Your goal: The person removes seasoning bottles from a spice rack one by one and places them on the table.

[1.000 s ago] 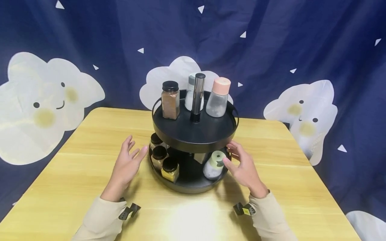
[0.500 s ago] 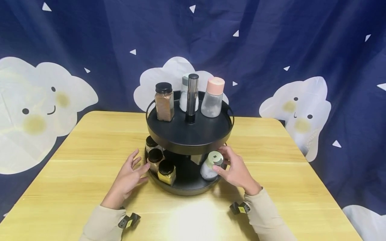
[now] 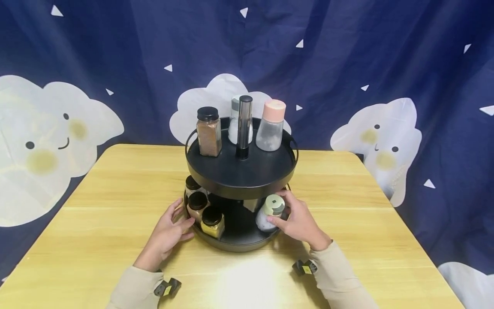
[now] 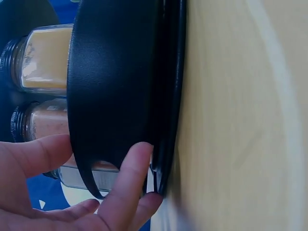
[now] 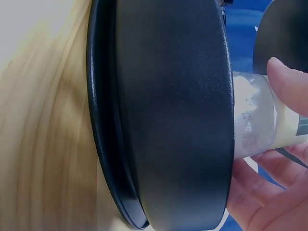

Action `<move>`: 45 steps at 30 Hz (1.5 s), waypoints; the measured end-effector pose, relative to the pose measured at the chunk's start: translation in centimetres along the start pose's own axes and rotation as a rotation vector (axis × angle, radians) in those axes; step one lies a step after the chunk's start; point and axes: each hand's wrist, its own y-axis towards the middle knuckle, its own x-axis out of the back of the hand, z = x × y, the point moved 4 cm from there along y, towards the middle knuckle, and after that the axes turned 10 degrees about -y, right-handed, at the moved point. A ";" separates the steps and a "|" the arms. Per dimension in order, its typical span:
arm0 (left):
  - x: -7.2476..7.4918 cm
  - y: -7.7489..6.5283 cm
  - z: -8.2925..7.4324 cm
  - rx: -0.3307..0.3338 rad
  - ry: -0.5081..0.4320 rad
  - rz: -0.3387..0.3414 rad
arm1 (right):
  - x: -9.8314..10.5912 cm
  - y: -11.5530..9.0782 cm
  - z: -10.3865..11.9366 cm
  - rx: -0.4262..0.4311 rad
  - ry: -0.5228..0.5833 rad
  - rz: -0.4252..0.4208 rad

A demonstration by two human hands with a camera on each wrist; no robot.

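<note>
A black two-tier round rack (image 3: 239,246) stands mid-table. On its lower tier, my right hand (image 3: 299,221) holds a shaker bottle with a pale green cap (image 3: 275,205), thumb on the near side and fingers behind. In the right wrist view, the thumb and fingers lie on either side of this bottle (image 5: 255,113). My left hand (image 3: 166,236) touches the lower tier's left side, its thumb at the rim and fingertips against the outer wall (image 4: 115,86). Beside it stand black-capped spice jars, including a yellow one (image 3: 213,222) and a brown one (image 3: 198,205).
Up on the top tier are a brown spice jar (image 3: 209,132), a pink-capped shaker (image 3: 271,125) and a grey-capped shaker (image 3: 234,126) behind the central post (image 3: 244,124). Underneath is a wooden table (image 3: 127,189). A blue cloud-patterned curtain (image 3: 146,43) hangs behind.
My right hand has closed in from beside the green-capped shaker to grip it. My left hand has moved in to touch the lower tier. The view has shifted slightly.
</note>
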 end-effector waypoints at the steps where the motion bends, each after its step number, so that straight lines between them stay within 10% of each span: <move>1: 0.1 0.0 0.1 0.002 0.000 -0.002 | 0.0 0.0 0.1 -0.003 -0.001 0.000; 26: 0.1 -0.1 0.3 -0.009 -0.027 0.000 | -1.2 0.2 -3.8 0.011 -0.026 0.006; 45: 0.2 0.0 0.5 -0.011 -0.017 0.001 | 1.6 1.0 0.0 -0.052 0.021 0.005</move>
